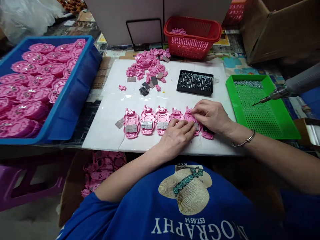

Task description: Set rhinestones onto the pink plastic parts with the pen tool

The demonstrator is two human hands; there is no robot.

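Note:
Several pink plastic casings [131,120] stand in a row on the white board [107,123], with grey plates across their lower parts. My left hand [178,136] lies flat over the lower part of the fourth and fifth casings, fingers spread. My right hand [211,116] pinches at the top of the fifth casing [189,115]; what is between its fingertips is too small to make out. Under my right hand, another casing [207,134] is partly hidden. Farther back lie a heap of small pink parts [147,65] and a black tray of screws [195,82].
A blue crate [86,76] of pink casings stands at the left. Behind the board is a red basket [192,43]. On the right are a green tray [265,113] and a power screwdriver [287,88] pointing inward over it. A cardboard box [277,30] fills the back right.

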